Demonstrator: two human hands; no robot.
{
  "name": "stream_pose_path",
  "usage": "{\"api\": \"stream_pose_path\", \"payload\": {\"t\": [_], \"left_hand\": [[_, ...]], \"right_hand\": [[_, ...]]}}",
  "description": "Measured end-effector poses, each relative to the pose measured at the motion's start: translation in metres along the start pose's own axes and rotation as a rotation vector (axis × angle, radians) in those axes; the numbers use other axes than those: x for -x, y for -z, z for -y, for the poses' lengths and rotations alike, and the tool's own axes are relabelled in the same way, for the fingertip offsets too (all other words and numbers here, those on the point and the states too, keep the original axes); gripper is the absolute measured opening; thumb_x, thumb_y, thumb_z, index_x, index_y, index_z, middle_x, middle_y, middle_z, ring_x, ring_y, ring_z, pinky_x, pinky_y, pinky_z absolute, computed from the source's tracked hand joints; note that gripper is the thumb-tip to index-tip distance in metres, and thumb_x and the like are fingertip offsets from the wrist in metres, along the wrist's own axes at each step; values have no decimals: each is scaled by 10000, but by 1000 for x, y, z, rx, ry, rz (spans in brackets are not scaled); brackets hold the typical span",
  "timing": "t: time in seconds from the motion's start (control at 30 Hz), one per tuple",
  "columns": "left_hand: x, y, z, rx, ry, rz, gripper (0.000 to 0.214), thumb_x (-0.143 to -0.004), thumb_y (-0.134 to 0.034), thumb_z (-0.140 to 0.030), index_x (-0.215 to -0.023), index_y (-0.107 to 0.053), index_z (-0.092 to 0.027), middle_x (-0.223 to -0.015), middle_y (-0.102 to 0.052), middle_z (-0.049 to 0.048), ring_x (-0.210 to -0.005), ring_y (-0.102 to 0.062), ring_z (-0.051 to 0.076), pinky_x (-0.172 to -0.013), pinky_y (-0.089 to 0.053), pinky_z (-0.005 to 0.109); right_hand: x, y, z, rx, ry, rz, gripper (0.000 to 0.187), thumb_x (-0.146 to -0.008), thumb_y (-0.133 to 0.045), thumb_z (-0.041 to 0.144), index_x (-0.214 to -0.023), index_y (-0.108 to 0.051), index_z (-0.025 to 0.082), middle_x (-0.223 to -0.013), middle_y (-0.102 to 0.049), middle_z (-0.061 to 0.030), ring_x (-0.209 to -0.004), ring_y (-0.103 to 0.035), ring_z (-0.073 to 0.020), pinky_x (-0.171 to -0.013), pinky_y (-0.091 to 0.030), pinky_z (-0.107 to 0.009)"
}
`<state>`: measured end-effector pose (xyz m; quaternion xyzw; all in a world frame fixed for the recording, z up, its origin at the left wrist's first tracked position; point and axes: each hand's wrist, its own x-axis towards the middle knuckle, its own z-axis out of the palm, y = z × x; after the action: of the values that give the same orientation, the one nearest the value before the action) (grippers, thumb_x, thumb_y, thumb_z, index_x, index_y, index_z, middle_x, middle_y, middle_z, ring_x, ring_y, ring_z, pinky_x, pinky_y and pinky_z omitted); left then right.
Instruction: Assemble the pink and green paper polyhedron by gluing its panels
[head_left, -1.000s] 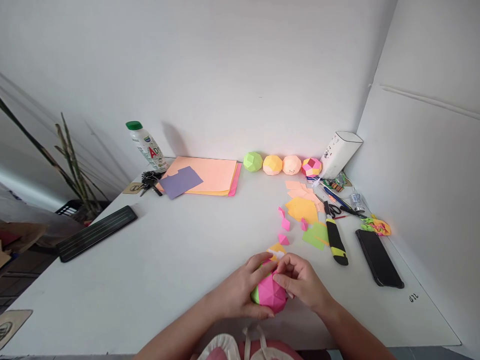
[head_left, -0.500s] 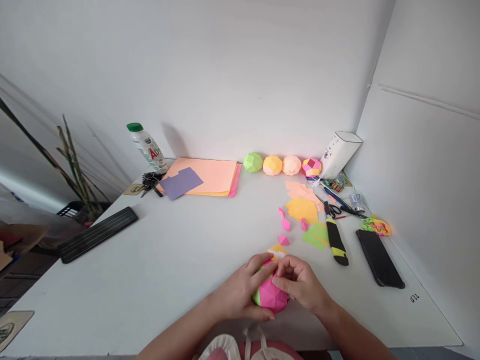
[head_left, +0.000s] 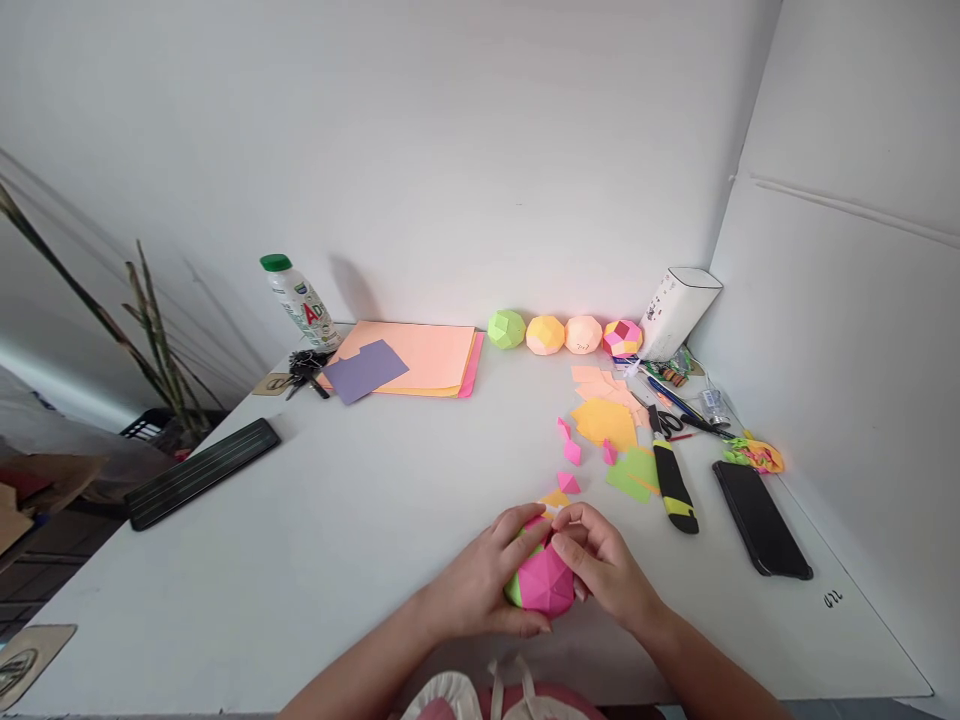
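Ball (head_left: 546,582), pink and green, located between both hands at the near side of the counter (head_left: 360,560); left hand (head_left: 480,580) wraps its left side, fingers gripping it; right hand (head_left: 611,570) sits at its upper right, thumb and forefinger bent close together, though I cannot tell from here whether they pinch anything; pink pieces (head_left: 568,484) lie just beyond; knife (head_left: 673,485) and phone (head_left: 763,520) noted to the right, apart from each other.

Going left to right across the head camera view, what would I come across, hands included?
Black panel, bottle, purple paper, left hand, pink-green ball, right hand, cutter, phone.
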<state>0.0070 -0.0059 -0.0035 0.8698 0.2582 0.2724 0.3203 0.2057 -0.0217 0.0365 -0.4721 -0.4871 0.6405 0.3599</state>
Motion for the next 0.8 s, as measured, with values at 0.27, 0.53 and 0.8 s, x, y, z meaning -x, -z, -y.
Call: {"api": "stream_pose_path", "payload": {"t": [0.27,0.53,0.8], "left_hand": [[1,0,5,-1,119,-56,879,-798,-607,-629,-1482,-164,-300,-1457,-284,201,-1339,-373,398,-1019,-436,544],[2,-1,4,32,132,-74,844,-793,-618,-620,-1467,-246,-273,-1445,-335,197,-1319,-410,381,-1018,-446,522],[3,-2,7,27,127,-104,884,-787,-614,-632,-1492,-192,-304,-1479,-313,190,-1349,-373,392,-1040,-426,536]], "right_hand": [[1,10,12,91,-30,59,365,-778,-721,385,-1013,-508,204,-667,-588,53,-637,-515,-125,-656,-405,-267],[2,11,7,109,-37,63,294,-801,-692,334,-994,-519,195,-615,-519,74,-619,-471,-123,-654,-378,-272],[4,8,10,174,9,62,364,-754,-691,178,-1074,-520,208,-653,-519,75,-611,-442,-114,-616,-348,-249]]}}
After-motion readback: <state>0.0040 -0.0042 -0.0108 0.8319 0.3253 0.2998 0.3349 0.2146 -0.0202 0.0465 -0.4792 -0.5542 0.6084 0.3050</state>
